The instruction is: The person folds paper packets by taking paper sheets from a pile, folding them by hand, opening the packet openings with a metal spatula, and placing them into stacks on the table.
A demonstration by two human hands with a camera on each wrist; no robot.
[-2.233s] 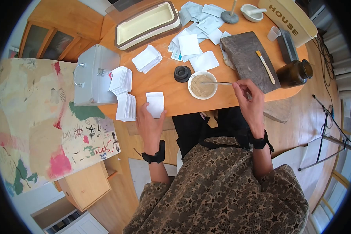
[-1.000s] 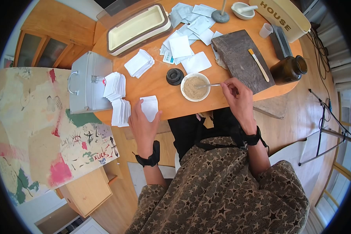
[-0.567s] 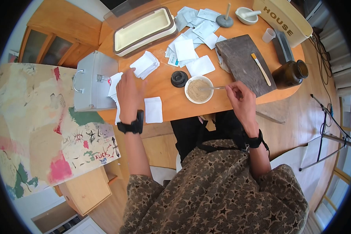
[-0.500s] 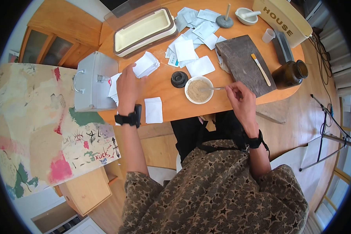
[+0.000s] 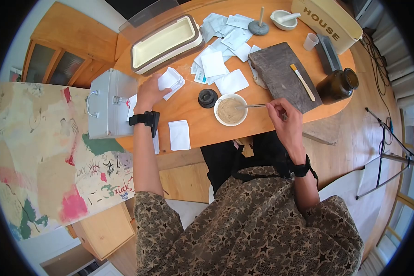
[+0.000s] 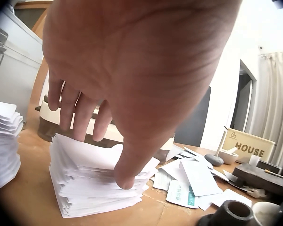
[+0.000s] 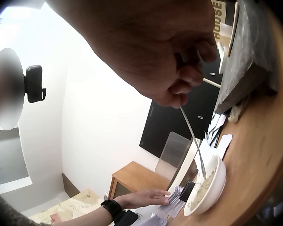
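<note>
My left hand [image 5: 149, 93] is at the rear stack of white papers [image 5: 171, 80]. In the left wrist view, its fingers extend over the papers [image 6: 89, 183] and the thumb touches their near side. Between fingertips and thumb, my right hand [image 5: 287, 123] pinches the thin metal handle [image 5: 256, 106] of a utensil. Its other end rests in the beige powder [image 5: 230, 112] inside a white bowl [image 5: 217, 117]; the right wrist view shows the handle [image 7: 192, 134] slanting down into the bowl [image 7: 216, 188]. A separate white paper [image 5: 179, 135] lies near the table's front edge.
Left of my left hand stands a silver case [image 5: 110, 103]. A black ring-shaped object [image 5: 208, 98] sits beside the bowl. Farther right are a dark slab [image 5: 280, 69] with a brush [image 5: 303, 83] and a brown jar [image 5: 338, 86]. Sachets [image 5: 234, 39] lie behind.
My left hand has left the single paper near the front edge and moved back to the rear paper stack. My right hand still holds the utensil in the bowl.
</note>
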